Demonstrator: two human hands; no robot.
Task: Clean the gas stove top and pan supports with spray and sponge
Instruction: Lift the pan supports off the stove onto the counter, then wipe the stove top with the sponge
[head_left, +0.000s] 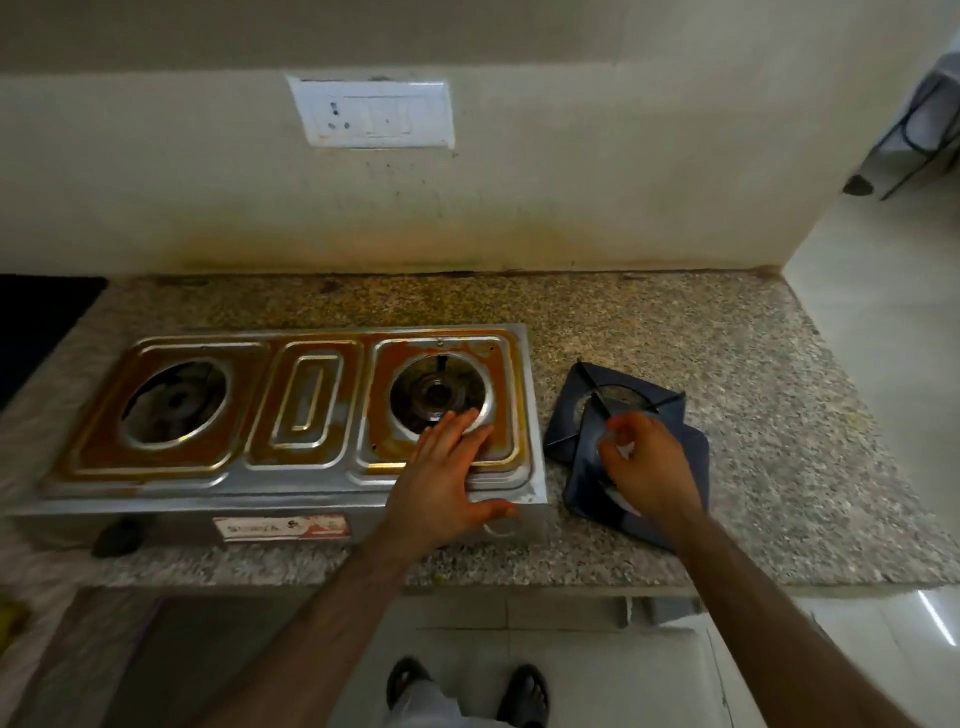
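A two-burner steel gas stove (291, 415) with orange-brown grime on its top sits on the granite counter, both burner wells bare. My left hand (447, 478) lies flat on its front right corner, fingers straight near the right burner (439, 395). Two dark pan supports (639, 410) are stacked on the counter to the right of the stove. My right hand (644, 462) hovers over the stack with fingers loosely curled, holding nothing that I can make out. No spray or sponge is in view.
The granite counter (753, 415) ends at the right, where pale floor begins. A switch plate (374, 111) is on the stained wall behind. A dark slab (36, 322) lies at the far left. A black knob (117, 538) sticks out of the stove's front.
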